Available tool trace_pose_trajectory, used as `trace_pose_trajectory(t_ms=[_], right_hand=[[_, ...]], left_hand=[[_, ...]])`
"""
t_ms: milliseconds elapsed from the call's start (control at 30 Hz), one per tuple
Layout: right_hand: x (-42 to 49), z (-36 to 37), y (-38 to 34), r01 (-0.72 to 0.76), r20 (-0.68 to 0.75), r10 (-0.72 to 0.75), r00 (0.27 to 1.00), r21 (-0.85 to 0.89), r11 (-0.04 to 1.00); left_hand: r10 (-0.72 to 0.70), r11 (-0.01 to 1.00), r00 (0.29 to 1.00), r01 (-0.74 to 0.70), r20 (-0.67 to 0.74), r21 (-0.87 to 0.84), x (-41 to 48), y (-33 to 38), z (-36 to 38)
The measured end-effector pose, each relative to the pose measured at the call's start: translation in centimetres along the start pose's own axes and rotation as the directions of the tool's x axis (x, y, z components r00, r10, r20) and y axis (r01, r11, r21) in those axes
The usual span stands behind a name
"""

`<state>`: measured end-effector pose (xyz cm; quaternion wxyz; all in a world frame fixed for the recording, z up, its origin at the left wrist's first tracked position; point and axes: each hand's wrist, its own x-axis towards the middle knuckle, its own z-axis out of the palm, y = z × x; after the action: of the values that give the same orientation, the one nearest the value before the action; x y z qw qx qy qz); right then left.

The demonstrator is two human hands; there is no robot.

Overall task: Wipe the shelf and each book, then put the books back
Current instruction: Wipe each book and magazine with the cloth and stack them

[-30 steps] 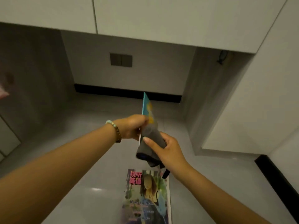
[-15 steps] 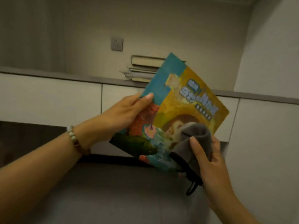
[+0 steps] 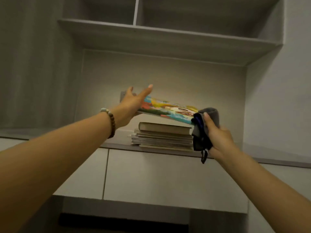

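At the 9 o'clock end of a colourful picture book (image 3: pixel 168 109), straight, spread fingers (image 3: pixel 146 91) of the left hand (image 3: pixel 133 105), thumb lifted toward 12 o'clock, palm against the book's edge. Cannot tell whether any finger curls beneath the cover. On that wrist, a beaded bracelet (image 3: pixel 111 123). Behind the same hand, partly covered, a wall socket plate (image 3: pixel 122 96) on the back panel.

At the book's 3 o'clock corner, fingers of the right hand (image 3: pixel 217 135) curled tightly round a bunched grey cloth (image 3: pixel 211 113), thumb pressed up its front. Cloth touching the corner, with a dark loop dangling toward 6 o'clock.

Between the two hands, the picture book nearly flat, cover up, sloping down toward 3 o'clock. Directly at its 6 o'clock, a stack of books (image 3: pixel 165 137), lying flat, a thick hardback on top, with a gap showing between it and the picture book. Under the stack, the grey shelf ledge (image 3: pixel 117 140).

Farther out, white cabinet doors (image 3: pixel 151 174) at 6 o'clock below the ledge. At 12 o'clock, an upper shelf board (image 3: pixel 168 39) with an upright divider standing on it.
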<state>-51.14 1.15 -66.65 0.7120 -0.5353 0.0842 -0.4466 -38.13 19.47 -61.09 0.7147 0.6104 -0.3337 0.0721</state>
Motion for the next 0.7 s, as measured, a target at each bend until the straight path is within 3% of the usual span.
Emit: trace_pose_trajectory(t_ms=[100, 233, 300, 367, 433, 467, 567, 700], right_hand=[[3.0, 1.2, -0.4, -0.136, 0.028, 0.138, 0.99, -0.068, 0.988], [5.1, 1.6, -0.3, -0.195, 0.126, 0.226, 0.966, -0.217, 0.957], [6.0, 1.3, 0.3, -0.071, 0.124, 0.138, 0.983, -0.433, 0.899], [6.4, 0.9, 1.4, 0.171, 0.107, -0.133, 0.985, -0.655, 0.737], [5.8, 0.6, 2.4, 0.343, 0.21, -0.284, 0.935, -0.735, 0.585], [5.4, 0.7, 2.8, 0.36, 0.249, -0.264, 0.932, -0.724, 0.589], [4.9, 1.1, 3.8, 0.264, 0.257, -0.126, 0.958, -0.622, 0.737], [7.1, 0.2, 5.9, 0.333, 0.279, -0.205, 0.938, -0.565, 0.755]], left_hand=[[0.062, 0.857, 0.979, -0.152, 0.195, 0.493, -0.3, -1.7, -0.1], [0.072, 0.664, 0.923, -0.327, 0.378, 0.673, -0.3, -5.2, -0.6], [0.148, 0.622, 0.931, -0.351, 0.335, 0.7, 0.2, -6.1, -0.5], [0.238, 0.564, 0.93, -0.366, 0.279, 0.741, 0.7, -6.9, -0.2], [0.28, 0.422, 0.922, -0.367, 0.266, 0.829, 1.0, -7.8, 0.3], [0.275, 0.368, 0.926, -0.352, 0.261, 0.861, 1.2, -8.2, 0.5], [0.255, 0.301, 0.929, -0.34, 0.268, 0.891, 1.5, -8.9, 1.1], [0.22, 0.286, 0.936, -0.331, 0.274, 0.899, 1.1, -9.7, 1.4]])
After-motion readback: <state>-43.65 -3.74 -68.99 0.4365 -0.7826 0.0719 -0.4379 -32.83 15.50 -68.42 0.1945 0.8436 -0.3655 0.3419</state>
